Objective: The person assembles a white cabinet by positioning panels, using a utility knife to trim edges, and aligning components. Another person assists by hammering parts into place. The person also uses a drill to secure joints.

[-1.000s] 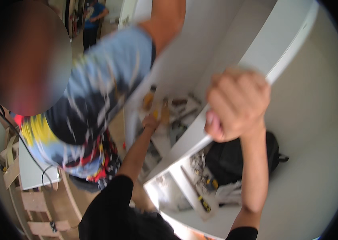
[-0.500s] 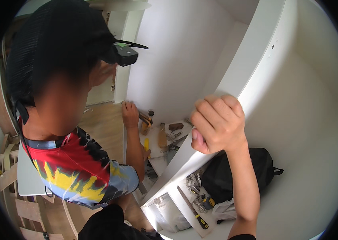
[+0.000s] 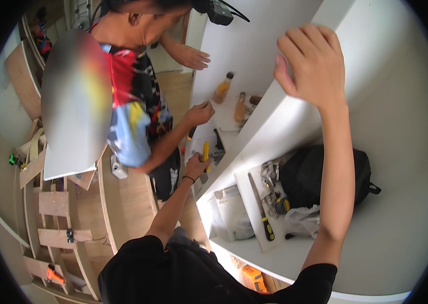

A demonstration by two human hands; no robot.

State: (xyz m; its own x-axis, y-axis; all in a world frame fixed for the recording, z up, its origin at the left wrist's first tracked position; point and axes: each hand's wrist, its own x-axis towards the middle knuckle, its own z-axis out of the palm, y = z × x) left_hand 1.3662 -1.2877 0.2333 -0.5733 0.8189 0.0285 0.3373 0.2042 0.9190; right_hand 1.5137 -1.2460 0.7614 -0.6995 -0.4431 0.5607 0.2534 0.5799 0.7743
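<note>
My right hand (image 3: 315,66) is raised high, its fingers and thumb gripping the upper edge of a tall white panel (image 3: 269,126) that runs diagonally through the view. My left hand (image 3: 196,166) reaches down beside the panel's lower part and is closed around a yellow-handled tool (image 3: 206,151). A co-worker in a colourful shirt (image 3: 133,101) stands to the left. One of that person's hands (image 3: 193,55) lies flat on the white board behind, and the other hand (image 3: 201,112) is closed just above my left hand.
A black backpack (image 3: 320,177), a handsaw with a yellow and black handle (image 3: 262,215), metal fittings and plastic bags lie on the white surface to the right. Two amber bottles (image 3: 222,88) stand beyond the panel. Wooden slats (image 3: 54,202) and an orange drill (image 3: 52,274) lie at the left.
The co-worker has shifted up and left in the view, both hands now showing. My right hand has loosened from a tight fist into spread fingers on the panel edge. My left hand shows lower, on the yellow tool.
</note>
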